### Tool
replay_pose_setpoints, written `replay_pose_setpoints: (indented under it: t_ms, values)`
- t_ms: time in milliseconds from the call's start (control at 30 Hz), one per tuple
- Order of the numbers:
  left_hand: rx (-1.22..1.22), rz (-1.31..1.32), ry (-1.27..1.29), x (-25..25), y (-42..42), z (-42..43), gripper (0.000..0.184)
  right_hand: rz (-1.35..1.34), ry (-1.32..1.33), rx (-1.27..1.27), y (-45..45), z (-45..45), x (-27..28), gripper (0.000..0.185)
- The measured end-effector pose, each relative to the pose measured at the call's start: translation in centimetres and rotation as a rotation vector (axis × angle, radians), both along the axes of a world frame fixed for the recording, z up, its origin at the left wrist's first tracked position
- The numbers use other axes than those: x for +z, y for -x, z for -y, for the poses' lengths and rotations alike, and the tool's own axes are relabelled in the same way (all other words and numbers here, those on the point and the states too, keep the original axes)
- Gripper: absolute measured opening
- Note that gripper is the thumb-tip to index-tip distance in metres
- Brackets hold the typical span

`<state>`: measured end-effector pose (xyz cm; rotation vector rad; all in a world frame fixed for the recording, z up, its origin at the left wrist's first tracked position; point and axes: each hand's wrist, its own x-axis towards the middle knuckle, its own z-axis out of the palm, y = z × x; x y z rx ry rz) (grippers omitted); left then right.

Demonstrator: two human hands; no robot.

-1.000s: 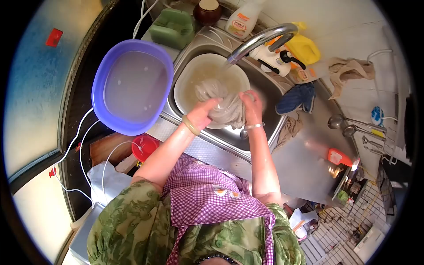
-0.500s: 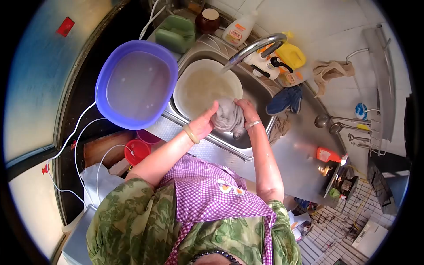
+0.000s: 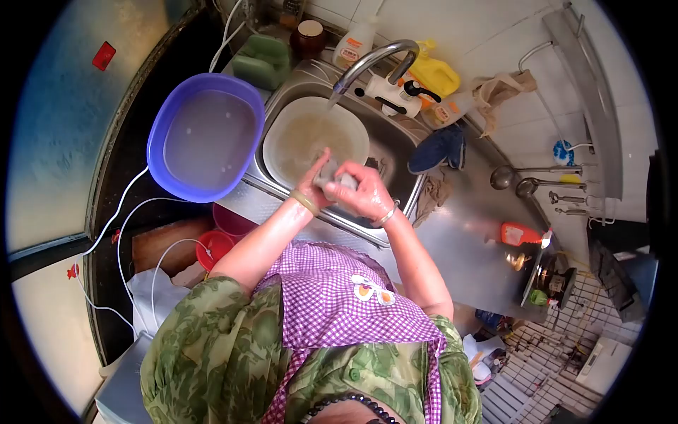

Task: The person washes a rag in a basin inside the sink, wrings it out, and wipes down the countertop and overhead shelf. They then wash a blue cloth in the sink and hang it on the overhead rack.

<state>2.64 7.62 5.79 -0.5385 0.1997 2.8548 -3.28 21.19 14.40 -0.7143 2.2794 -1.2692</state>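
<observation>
A wet grey cloth (image 3: 328,172) is bunched up between my two hands at the near rim of a white basin (image 3: 279,134). My left hand (image 3: 312,182) cups it from the left, with the thumb side pointing up. Curled over the cloth from the right, my right hand (image 3: 365,191) presses it against the left palm. Cloudy brownish water fills the basin, which stands in a steel sink (image 3: 397,152). Above the basin hangs the spout of a chrome faucet (image 3: 374,60); water seems to run from it.
A purple-blue tub (image 3: 157,141) of cloudy water stands left of the sink. Blue shoes (image 3: 438,150) and a brown rag (image 3: 433,198) lie on the right. Bottles, including a yellow jug (image 3: 434,74), line the back. An orange-red bottle (image 3: 521,234) lies on the steel counter (image 3: 466,240).
My right hand has moved from the cloth's right side to over it, closing inward. The cloth is squeezed into a smaller bundle. The whole view has shifted slightly.
</observation>
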Motion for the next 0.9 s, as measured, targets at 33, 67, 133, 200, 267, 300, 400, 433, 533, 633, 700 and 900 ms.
replay_pose_setpoints:
  t_ms: [33,67,133,200,267,300,400,433,533,633,700,900]
  values:
    - [-0.05,0.032,0.003,1.5,0.0,0.0,0.055,-0.052,0.029,-0.004,-0.3,0.0,0.7,0.024]
    - [-0.099,0.063,0.005,3.0,0.0,0.0,0.052,-0.102,0.059,-0.005,-0.3,0.1,1.4,0.024]
    - [-0.166,0.054,-0.04,3.8,-0.3,-0.2,0.05,-0.106,0.059,-0.161,1.3,0.4,2.9,0.023]
    - [-0.251,-0.068,-0.013,3.9,-0.9,0.1,0.059,-0.113,-0.144,-0.183,3.4,0.2,2.3,0.041]
    - [-0.372,-0.169,-0.164,3.0,-0.6,0.8,0.062,-0.181,-0.196,-0.175,4.5,0.3,-0.3,0.045]
    - [-0.41,-0.187,-0.203,3.3,-0.5,1.0,0.062,-0.216,-0.222,-0.166,4.8,0.7,-0.4,0.047]
    - [-0.485,-0.163,-0.242,4.0,-1.1,1.7,0.059,-0.23,-0.352,-0.046,5.5,0.4,-2.3,0.04]
    - [-0.479,-0.155,-0.232,3.7,-1.2,1.7,0.057,-0.323,-0.338,-0.029,5.7,0.2,-3.5,0.033]
    - [-0.471,-0.13,-0.197,3.3,-1.9,1.3,0.052,0.333,0.198,0.045,4.7,-1.8,-5.2,0.053]
    - [-0.464,-0.089,-0.115,3.3,-2.3,1.4,0.049,1.156,0.623,-0.078,1.8,-3.3,-6.0,0.072]
    - [-0.493,-0.051,-0.024,3.1,-2.6,1.4,0.047,1.067,0.625,-0.097,1.4,-2.9,-6.6,0.058]
    - [-0.542,-0.022,-0.039,4.5,-3.3,2.1,0.046,0.835,0.522,-0.233,1.9,-0.6,-6.0,0.027]
